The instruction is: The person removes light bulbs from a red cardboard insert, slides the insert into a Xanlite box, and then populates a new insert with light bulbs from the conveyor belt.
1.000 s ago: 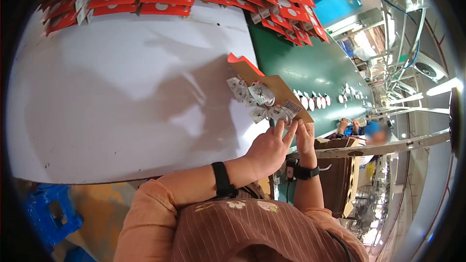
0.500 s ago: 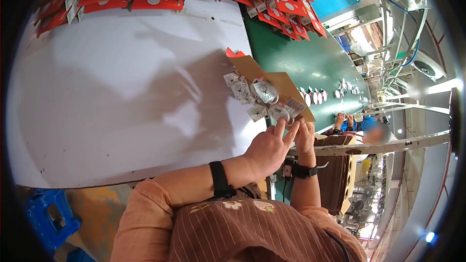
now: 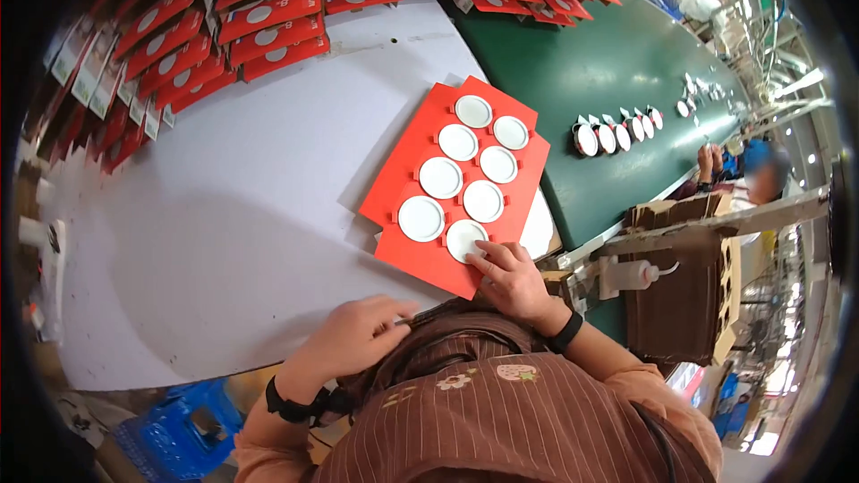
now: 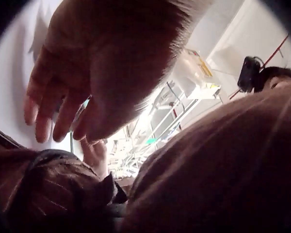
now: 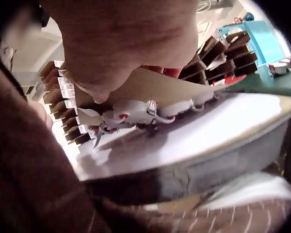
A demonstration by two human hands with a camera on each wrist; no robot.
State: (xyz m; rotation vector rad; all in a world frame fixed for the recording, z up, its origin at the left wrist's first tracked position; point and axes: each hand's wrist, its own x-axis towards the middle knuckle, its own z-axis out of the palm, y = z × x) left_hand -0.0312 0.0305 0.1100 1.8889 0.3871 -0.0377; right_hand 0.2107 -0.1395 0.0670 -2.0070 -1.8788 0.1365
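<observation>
A red cardboard card [image 3: 403, 255] carrying several white round discs [image 3: 441, 178] lies tilted over the table's right side, red face up. At its near corner my right hand [image 3: 519, 284] grips the card, fingertips on the nearest disc. The right wrist view shows the card's brown underside [image 5: 160, 90], with white backs [image 5: 131, 109] and loops hanging below it, close over the table. My left hand [image 3: 353, 337] is off the card, near the table's front edge. Its fingers [image 4: 63, 119] are loosely extended in the left wrist view, holding nothing.
Rows of red cards [image 3: 268, 27] with white discs stand at the back of the white table [image 3: 224, 241]. On the green conveyor [image 3: 582, 63] to the right, several white discs [image 3: 617, 136] are lined up. Beyond it are cardboard boxes [image 3: 676, 304] and a person's hands [image 3: 710, 161].
The card has turned over from its brown back, with the tagged white pieces, to its red face. My left hand has left it and moved left and toward my body.
</observation>
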